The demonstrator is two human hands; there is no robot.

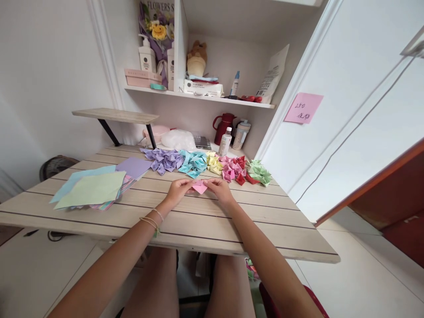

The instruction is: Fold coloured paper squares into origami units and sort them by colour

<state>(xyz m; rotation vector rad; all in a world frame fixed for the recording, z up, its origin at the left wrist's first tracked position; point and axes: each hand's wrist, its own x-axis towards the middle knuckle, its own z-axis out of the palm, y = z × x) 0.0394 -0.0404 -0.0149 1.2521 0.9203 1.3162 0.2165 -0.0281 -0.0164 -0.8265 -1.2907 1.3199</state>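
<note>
A small folded piece of pink paper (200, 187) is held between both hands just above the wooden tabletop. My left hand (179, 191) pinches its left corner, and my right hand (218, 189) grips the right corner. The lower point of the paper faces me. Right behind the hands lies a row of folded paper pieces in colour groups: purple (163, 159), light blue (194, 163), yellow (214, 164), pink and red (233, 168), and green (259, 172). Fingertips partly cover the top edge of the pink paper.
Loose coloured paper sheets (89, 187) are stacked on the left of the table (198, 225). A small raised shelf (115, 115) stands behind them. At the back are a bottle (225, 142), a red jug (224, 128) and a tumbler (241, 134). A pink note (304, 107) sticks to the right wall.
</note>
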